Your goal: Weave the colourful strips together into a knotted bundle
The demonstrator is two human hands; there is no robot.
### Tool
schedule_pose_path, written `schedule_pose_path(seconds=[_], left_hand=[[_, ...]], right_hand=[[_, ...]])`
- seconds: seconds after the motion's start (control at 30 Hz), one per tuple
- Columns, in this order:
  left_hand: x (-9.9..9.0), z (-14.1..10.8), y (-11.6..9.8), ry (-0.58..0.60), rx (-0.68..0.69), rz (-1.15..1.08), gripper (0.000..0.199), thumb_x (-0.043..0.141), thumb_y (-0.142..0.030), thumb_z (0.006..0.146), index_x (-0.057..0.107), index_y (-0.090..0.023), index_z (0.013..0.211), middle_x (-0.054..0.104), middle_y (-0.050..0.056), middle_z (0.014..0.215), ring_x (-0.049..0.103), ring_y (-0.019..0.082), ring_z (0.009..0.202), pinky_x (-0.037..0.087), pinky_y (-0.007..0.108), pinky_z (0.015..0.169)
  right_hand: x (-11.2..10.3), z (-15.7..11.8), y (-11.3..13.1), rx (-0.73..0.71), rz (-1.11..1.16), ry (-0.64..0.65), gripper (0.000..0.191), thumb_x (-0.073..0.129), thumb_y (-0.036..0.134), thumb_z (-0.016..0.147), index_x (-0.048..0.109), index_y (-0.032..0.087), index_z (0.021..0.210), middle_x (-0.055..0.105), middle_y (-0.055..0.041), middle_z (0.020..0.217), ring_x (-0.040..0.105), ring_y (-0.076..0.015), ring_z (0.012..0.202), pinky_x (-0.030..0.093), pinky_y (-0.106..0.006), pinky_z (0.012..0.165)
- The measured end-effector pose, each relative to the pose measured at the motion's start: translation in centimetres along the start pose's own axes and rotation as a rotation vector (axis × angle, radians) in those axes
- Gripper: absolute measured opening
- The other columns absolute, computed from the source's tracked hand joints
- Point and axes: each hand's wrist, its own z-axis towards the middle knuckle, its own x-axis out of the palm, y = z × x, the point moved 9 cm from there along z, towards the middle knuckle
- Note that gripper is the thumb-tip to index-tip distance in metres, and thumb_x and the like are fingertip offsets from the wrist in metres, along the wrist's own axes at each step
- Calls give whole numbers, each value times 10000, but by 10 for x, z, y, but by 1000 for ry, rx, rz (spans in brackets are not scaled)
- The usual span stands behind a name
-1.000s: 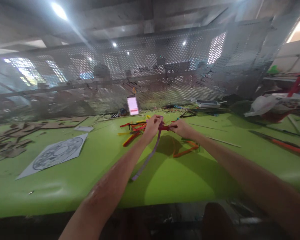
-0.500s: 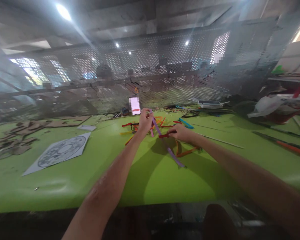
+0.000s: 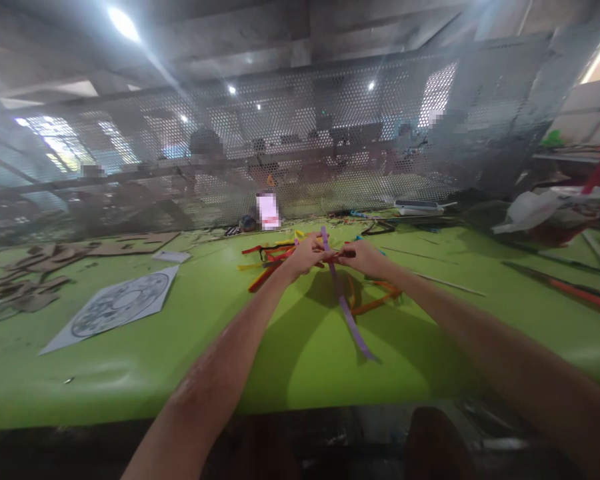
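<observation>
A long purple strip slants down toward the near side, its upper end between my hands. My left hand has its fingers closed at the strip's upper part. My right hand pinches a small red piece, mostly hidden by the fingers, right against the strip. The fingertips of both hands meet there. Orange strips lie on the green table below my right hand. Red, yellow and black strips lie in a loose pile beyond and left of my left hand.
A printed sheet and brown cardboard scraps lie on the left of the green table. A lit phone stands near the perforated screen. On the right are a thin stick, an orange-handled tool and a plastic bag.
My left hand has come down and right to meet my right hand. The purple strip has shifted right, its lower end nearer to me. The red piece is now mostly covered.
</observation>
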Motion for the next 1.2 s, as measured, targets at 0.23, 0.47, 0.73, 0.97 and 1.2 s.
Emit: schedule_pose_path(seconds=[0.23, 0.47, 0.73, 0.97, 1.2], left_hand=[[20, -8, 9, 192, -124, -232, 408, 771, -281, 818, 569, -148, 1146, 681, 125, 1068, 703, 176, 831, 608, 346, 733], [25, -9, 16, 108, -206, -264, 161, 686, -228, 895, 657, -119, 1009, 720, 100, 958, 699, 129, 703, 591, 284, 704], [14, -5, 12, -24, -138, -304, 93, 586, -182, 948, 648, -117, 971, 723, 85, 847, 711, 152, 691, 605, 316, 697], [11, -5, 2, -66, -139, -213, 45, 534, -167, 968, 565, -135, 961, 659, 31, 771, 662, 134, 579, 583, 290, 546], [17, -7, 2, -1, -121, -259, 70, 590, -202, 951, 567, -136, 955, 655, 38, 783, 651, 114, 605, 559, 254, 579]], right_hand=[[-3, -2, -2, -61, 74, -47, 252, 624, 318, 897, 791, 150, 982, 760, -95, 904, 613, -174, 724, 411, -269, 674], [-6, -3, -1, -35, 101, -83, 220, 569, 219, 888, 759, 124, 947, 711, -62, 776, 552, -137, 624, 373, -245, 599], [1, 0, -3, -32, 44, -25, 164, 542, 157, 861, 683, 125, 785, 669, -47, 707, 522, -130, 602, 355, -248, 600], [1, 2, 2, -63, -54, -6, 181, 545, 194, 911, 715, 133, 894, 723, -87, 862, 569, -157, 700, 365, -263, 663], [-5, -1, -2, -50, 13, -30, 196, 606, 280, 887, 758, 159, 861, 709, -57, 757, 561, -167, 653, 368, -279, 622]])
